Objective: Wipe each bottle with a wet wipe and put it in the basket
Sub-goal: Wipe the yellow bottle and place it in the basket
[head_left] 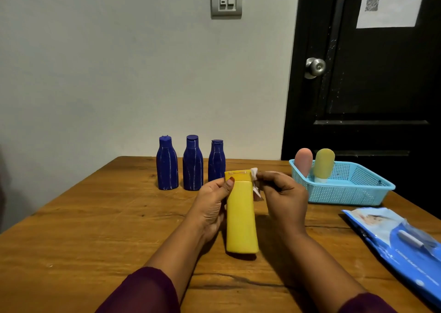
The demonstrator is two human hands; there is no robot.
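Third of six, mid-clean

Table (95, 217) has plenty of free wood up front. The basket (346, 193) sits to the right with spare room. Left hand (212, 205) wraps the bottle (241, 217) to steady it, and right hand (284, 193) pinches the wipe (254, 173) against its cap edge. Blue bottles (192, 165) wait behind.

QR code (372, 3) on paper sheet (391, 14) on door (370, 86), its heading blurred, wipes pack (401, 238) print unreadable

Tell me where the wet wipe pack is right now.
In the head view, the blue wet wipe pack lies on the table at far right, just nearer than the blue basket.
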